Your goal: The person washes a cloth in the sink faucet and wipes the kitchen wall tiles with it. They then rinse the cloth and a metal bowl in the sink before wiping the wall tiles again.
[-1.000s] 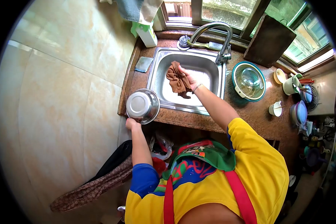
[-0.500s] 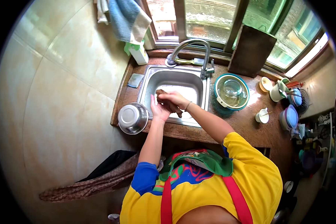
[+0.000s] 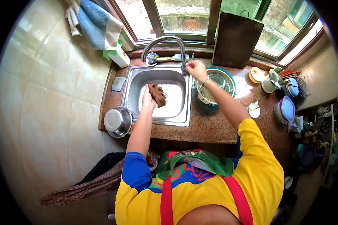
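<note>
My left hand [image 3: 148, 98] holds a crumpled brown cloth [image 3: 157, 95] above the basin of the steel sink [image 3: 133, 80]. The fingers are mostly hidden beneath the cloth. Beside the base of the curved metal faucet [image 3: 182, 48], my right hand [image 3: 196, 70] is closed at the spot of the handle, which it covers. Under that wrist stands a teal-rimmed basin [image 3: 233, 88] with a clear glass bowl inside it. An upside-down steel pot [image 3: 117, 120] sits at the counter's left front corner.
A dark cutting board [image 3: 237, 40] leans against the window. A white cup [image 3: 254, 110], a utensil holder [image 3: 269, 84] and stacked lidded containers [image 3: 285, 108] stand to the right. A grey-blue sponge cloth [image 3: 118, 84] lies left of the sink. A brush [image 3: 172, 58] lies behind the faucet.
My right hand has let go of the brown cloth and moved right and up to the faucet handle. My left hand keeps the cloth over the sink. The view has shifted.
</note>
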